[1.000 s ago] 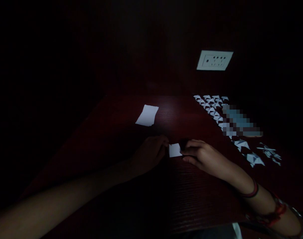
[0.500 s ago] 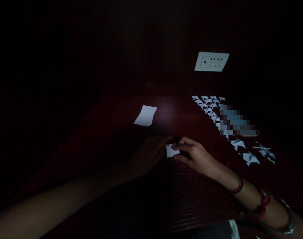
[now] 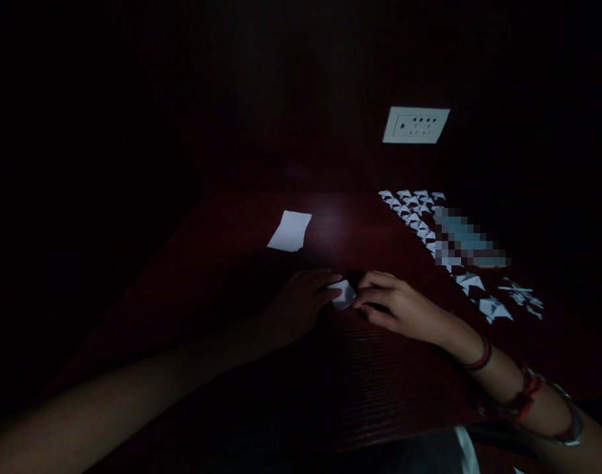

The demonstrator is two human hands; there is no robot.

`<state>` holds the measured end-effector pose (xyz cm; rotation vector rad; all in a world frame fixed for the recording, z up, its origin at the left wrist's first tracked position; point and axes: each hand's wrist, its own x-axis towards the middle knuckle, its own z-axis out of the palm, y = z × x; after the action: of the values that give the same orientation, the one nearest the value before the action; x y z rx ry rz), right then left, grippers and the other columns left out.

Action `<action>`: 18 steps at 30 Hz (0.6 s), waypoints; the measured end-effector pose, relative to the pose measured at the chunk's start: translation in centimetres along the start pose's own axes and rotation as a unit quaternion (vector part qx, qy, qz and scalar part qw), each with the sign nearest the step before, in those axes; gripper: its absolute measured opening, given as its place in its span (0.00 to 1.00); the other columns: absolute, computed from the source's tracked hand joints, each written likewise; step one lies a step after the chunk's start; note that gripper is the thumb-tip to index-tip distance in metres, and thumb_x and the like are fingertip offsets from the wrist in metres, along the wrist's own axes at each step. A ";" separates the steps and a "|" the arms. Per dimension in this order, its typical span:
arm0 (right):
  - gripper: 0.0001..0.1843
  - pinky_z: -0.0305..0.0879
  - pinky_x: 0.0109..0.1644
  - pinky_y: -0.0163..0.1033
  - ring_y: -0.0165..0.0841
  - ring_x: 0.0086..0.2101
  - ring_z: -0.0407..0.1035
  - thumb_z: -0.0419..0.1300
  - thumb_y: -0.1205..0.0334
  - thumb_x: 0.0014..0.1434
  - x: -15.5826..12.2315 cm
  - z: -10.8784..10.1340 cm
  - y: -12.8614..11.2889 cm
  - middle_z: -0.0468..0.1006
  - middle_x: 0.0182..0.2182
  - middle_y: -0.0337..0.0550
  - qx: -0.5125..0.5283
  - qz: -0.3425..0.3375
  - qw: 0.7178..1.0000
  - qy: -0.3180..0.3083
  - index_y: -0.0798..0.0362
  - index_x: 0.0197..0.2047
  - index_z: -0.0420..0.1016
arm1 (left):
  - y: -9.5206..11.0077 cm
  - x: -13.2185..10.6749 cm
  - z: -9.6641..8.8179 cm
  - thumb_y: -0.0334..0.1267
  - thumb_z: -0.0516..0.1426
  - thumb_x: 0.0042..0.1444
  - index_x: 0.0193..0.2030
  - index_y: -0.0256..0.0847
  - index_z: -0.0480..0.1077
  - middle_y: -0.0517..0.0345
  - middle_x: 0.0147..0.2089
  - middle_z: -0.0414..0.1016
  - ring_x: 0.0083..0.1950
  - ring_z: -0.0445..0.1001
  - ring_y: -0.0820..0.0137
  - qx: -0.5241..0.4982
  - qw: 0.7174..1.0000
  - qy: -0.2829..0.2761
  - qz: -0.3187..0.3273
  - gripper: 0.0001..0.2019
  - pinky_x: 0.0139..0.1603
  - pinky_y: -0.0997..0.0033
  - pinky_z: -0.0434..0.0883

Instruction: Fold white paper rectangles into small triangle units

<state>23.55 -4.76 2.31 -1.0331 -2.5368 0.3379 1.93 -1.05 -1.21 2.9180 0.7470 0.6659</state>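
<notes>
A small white paper piece (image 3: 344, 294) lies on the dark red table (image 3: 380, 395) between my two hands. My left hand (image 3: 301, 304) rests on the table with its fingertips pinched on the paper's left edge. From the right, my right hand (image 3: 397, 308) has its fingers curled and pressing the paper's right edge. The paper looks partly folded, with a slanted corner. The scene is very dim.
A small stack of white paper slips (image 3: 290, 231) lies further back on the table. Several folded white paper pieces (image 3: 414, 210) run in rows along the right side, down to larger ones (image 3: 493, 308). A white wall socket (image 3: 415, 125) sits behind. A blurred patch covers part of the rows.
The flat paper square has been folded smaller between the hands. My right hand's fingers moved over it and then back to its right edge; my left hand stayed nearly still.
</notes>
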 end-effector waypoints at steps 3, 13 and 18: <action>0.12 0.60 0.43 0.38 0.31 0.37 0.62 0.53 0.61 0.54 0.2 0.1 -0.5 0.67 0.35 0.44 0.017 0.013 0.999 0.026 0.55 0.42 0.69 | 0.0 0.0 0.2 0.23 0.47 0.52 0.51 0.43 0.59 0.57 0.53 0.61 0.57 0.54 0.65 0.000 1.000 -0.021 0.001 0.20 0.54 0.58 0.55; 0.08 0.60 0.42 0.36 0.30 0.36 0.62 0.52 0.68 0.54 -0.5 -0.4 -0.1 0.66 0.35 0.43 -0.044 0.007 0.999 0.015 0.53 0.33 0.72 | -0.1 -0.2 0.6 0.24 0.46 0.54 0.49 0.39 0.61 0.54 0.47 0.64 0.53 0.57 0.67 0.003 1.000 0.005 0.009 0.17 0.52 0.62 0.59; 0.06 0.60 0.42 0.37 0.31 0.35 0.63 0.53 0.68 0.53 -0.7 -0.5 0.2 0.67 0.33 0.42 -0.068 0.034 0.997 -0.026 0.54 0.33 0.71 | 0.2 -0.4 0.0 0.25 0.46 0.54 0.49 0.39 0.61 0.52 0.53 0.59 0.58 0.52 0.65 -0.001 1.000 -0.005 0.019 0.16 0.54 0.58 0.56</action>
<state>24.39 -5.06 2.51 -1.1777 -2.6064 0.2167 1.69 -1.38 -1.37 2.9390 0.6900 0.6532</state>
